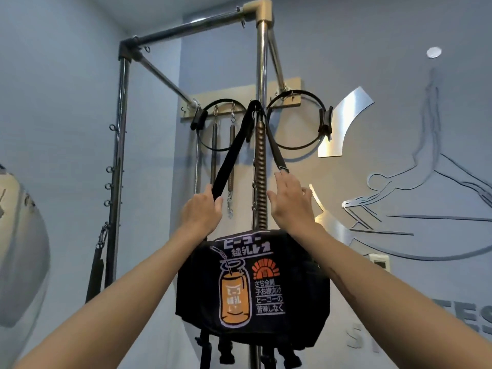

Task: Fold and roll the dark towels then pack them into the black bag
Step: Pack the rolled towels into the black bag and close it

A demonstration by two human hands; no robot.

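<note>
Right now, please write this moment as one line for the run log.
stage: bag on hook | left hand: shut on strap | right hand: open, at strap | black bag: hanging from metal frame | towels: not in view

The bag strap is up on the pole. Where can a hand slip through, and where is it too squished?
A gap opens inside the strap loop, between its two sides above the black bag, though the spring and pole fill its middle. Bare wall lies left of the left hand. It is crowded behind, among the rings and hanging springs. The right hand is open beside the strap.
</note>
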